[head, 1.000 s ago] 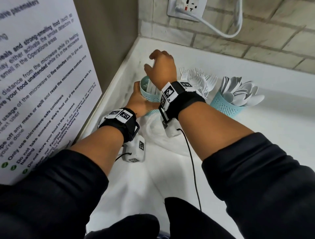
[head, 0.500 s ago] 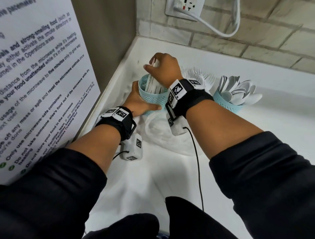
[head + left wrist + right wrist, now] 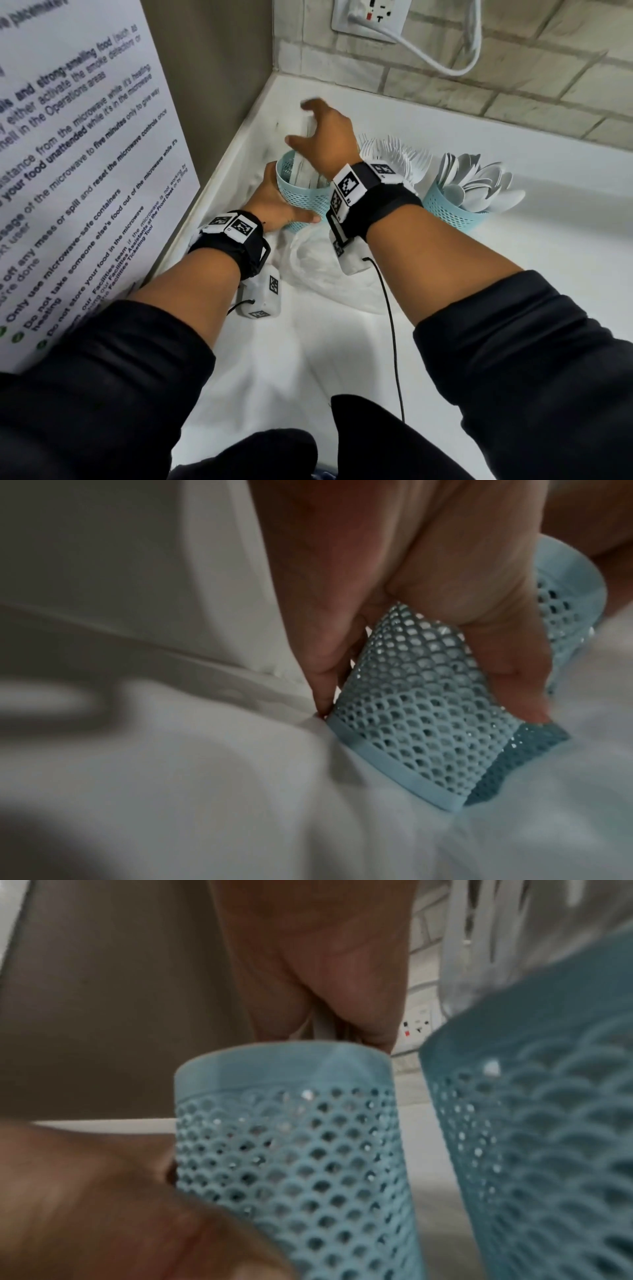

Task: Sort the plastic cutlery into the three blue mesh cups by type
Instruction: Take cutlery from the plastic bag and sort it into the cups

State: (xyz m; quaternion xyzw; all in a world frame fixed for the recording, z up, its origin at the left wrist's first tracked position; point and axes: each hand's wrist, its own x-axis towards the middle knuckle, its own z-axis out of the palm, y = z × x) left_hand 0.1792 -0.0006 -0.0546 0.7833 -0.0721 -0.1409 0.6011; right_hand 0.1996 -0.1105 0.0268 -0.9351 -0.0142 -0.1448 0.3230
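We work on a white counter (image 3: 565,274), pushed into the corner where the brick wall (image 3: 513,68) meets a panel carrying a printed notice (image 3: 68,171). A white cloth (image 3: 267,359) covers the counter under our arms, likely to cushion the cups and catch loose pieces.

Three blue mesh cups stand in a row along the wall, one type each. The spoon cup (image 3: 455,209) sits on the right, its spoons (image 3: 479,185) fanned bowl-up. The fork cup (image 3: 534,1137) is in the middle, mostly hidden behind our right wrist in the head view, with the forks (image 3: 397,154) spreading tines-up. The knife cup (image 3: 301,198) is on the left, nearest the corner.

Our left hand (image 3: 277,209) wraps the knife cup low on its wall, thumb on one side and fingers on the other, holding it braced. We judge that this steadies the light cup, which looks tilted on the cloth in the left wrist view.

Our right hand (image 3: 325,137) sits above the rim with thumb and forefinger spread, the other fingers closed around a bundle of knives (image 3: 306,126) standing handle-down in the cup. The grip at the top lets us settle them together. The sorting looks close to finished, as no loose cutlery shows on the cloth.
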